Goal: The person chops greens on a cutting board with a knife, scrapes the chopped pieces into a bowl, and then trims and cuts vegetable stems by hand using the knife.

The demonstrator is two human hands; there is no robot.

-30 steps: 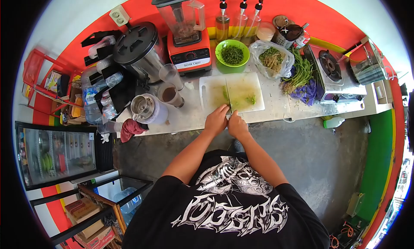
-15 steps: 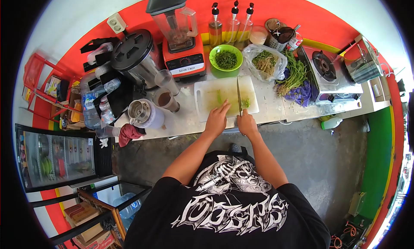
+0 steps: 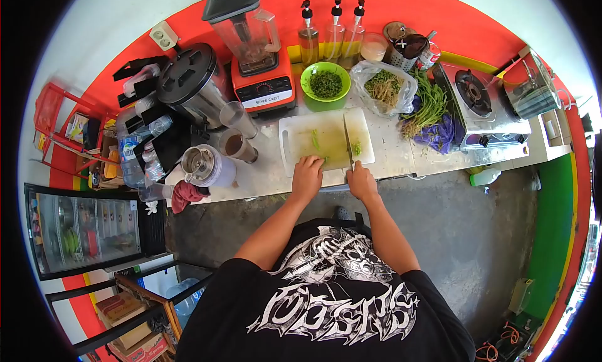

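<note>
A white cutting board (image 3: 295,125) lies at the counter's front edge, its surface stained green. My right hand (image 3: 362,181) is closed round the handle of a kitchen knife (image 3: 347,139), whose blade points away from me across the board. My left hand (image 3: 308,175) rests on the board's near edge, left of the knife, its fingers curled together over a bit of leafy greens (image 3: 325,159) at the tips; most of what they hold is hidden. Chopped greens (image 3: 357,149) lie right of the blade, and a pale green piece (image 3: 315,139) lies farther left.
Behind the board stand a green bowl (image 3: 326,101) of chopped greens, a plastic bag (image 3: 401,86) of stems and a blender (image 3: 264,89). Uncut greens (image 3: 429,105) lie beside a gas stove (image 3: 476,120) at right. Tall cups (image 3: 238,147) and a jar (image 3: 216,167) stand at left.
My left hand has drawn back toward me and left, its fingers going from stretched out to curled. The knife and my right hand stay in nearly the same place.
</note>
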